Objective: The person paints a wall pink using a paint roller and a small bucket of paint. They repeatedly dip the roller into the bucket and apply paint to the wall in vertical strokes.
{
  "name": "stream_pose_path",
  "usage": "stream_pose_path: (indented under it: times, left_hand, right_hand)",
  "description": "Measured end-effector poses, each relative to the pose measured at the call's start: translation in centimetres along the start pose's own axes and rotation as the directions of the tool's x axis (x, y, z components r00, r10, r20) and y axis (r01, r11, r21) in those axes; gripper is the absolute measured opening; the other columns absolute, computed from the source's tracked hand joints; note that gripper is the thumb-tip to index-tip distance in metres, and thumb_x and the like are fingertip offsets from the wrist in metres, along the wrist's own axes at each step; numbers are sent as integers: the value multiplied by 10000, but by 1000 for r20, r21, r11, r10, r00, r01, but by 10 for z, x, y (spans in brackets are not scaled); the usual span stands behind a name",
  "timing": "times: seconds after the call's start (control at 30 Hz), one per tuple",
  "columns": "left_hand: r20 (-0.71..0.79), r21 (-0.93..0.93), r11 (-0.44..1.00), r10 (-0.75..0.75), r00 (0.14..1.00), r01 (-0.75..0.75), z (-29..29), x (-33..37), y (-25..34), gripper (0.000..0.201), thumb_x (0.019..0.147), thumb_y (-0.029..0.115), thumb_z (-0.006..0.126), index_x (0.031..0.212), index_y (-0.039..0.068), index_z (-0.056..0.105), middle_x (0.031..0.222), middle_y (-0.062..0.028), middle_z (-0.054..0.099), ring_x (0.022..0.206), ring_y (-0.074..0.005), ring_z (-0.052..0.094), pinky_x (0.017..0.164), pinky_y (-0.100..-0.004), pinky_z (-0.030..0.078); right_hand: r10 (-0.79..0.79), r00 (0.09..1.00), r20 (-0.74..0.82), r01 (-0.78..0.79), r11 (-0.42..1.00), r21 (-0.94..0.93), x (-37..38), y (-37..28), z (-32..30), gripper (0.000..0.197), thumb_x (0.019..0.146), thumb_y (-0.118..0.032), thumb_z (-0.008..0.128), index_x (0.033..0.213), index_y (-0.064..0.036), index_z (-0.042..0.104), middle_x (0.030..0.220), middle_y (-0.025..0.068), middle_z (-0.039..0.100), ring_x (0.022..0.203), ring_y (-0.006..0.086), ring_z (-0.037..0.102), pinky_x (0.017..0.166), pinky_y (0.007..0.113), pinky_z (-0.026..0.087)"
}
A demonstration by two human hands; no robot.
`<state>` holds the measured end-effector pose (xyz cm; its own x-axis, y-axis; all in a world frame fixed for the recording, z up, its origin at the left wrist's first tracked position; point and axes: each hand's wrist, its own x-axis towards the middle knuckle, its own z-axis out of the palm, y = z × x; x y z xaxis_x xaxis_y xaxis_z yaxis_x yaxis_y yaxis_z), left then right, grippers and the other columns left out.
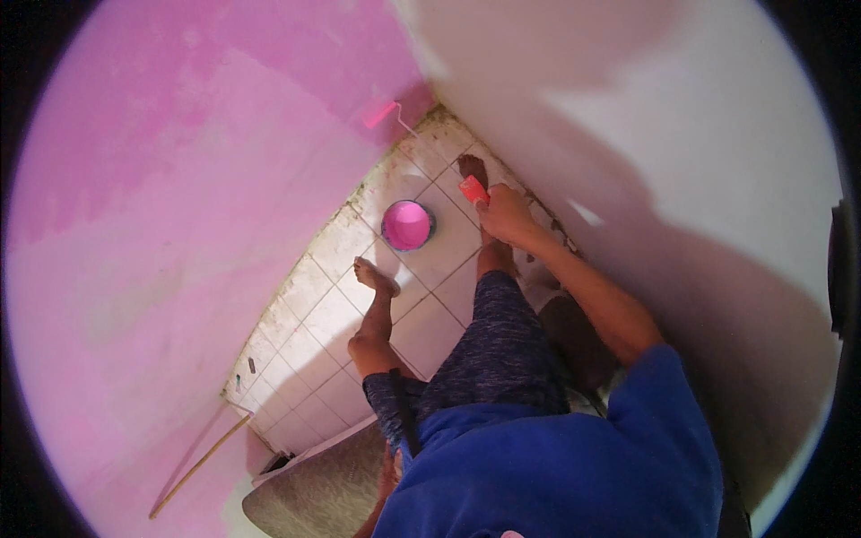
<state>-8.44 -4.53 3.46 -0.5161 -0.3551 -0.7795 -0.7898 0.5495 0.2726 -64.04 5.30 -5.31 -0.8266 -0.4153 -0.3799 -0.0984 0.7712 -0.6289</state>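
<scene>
My right hand [505,215] is closed round the red handle of a paint roller [473,189], with the arm stretched forward. A thin bent rod runs from the handle to the pink roller sleeve [381,114], which is against the pink-painted wall [179,152] near the corner. My left hand [392,468] hangs low beside my thigh, mostly hidden by my blue shirt; its fingers cannot be made out. Between my bare feet stands a round, dark-rimmed bucket [410,225] of pink paint on the floor.
White tiles cover the floor [421,327], dirty along the wall's base. A pale wall [682,179] stands close on my right. At lower left a long wooden stick [199,466] leans on the pink wall. Near it lies a grey-brown padded surface [323,489].
</scene>
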Motion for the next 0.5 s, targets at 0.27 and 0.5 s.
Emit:
stream_pose_path:
  times: [0.27, 0.5]
  left_hand:
    - [-10, -31, 1000, 3, 1000, -4, 14, -3, -15, 736, 777, 44, 558, 1439, 154, 255, 1426, -173, 273, 1074, -371, 530, 842, -423, 468]
    - [-9, -30, 999, 33, 999, -33, 13, -2, -19, 732, 781, 39, 551, 1440, 155, 256, 1434, -169, 258, 1075, -367, 529, 842, -419, 468]
  right_hand:
    - [-81, 996, -47, 82, 997, 16, -49, -16, -39, 325, 857, -267, 565, 887, 54, 602, 871, 272, 622, 846, 440, 602, 765, 490, 475]
    - [26, 1000, 10, -25, 999, -26, -17, -11, -6, 348, 852, -259, 573, 941, 77, 595, 899, 276, 621, 890, 440, 598, 817, 479, 470]
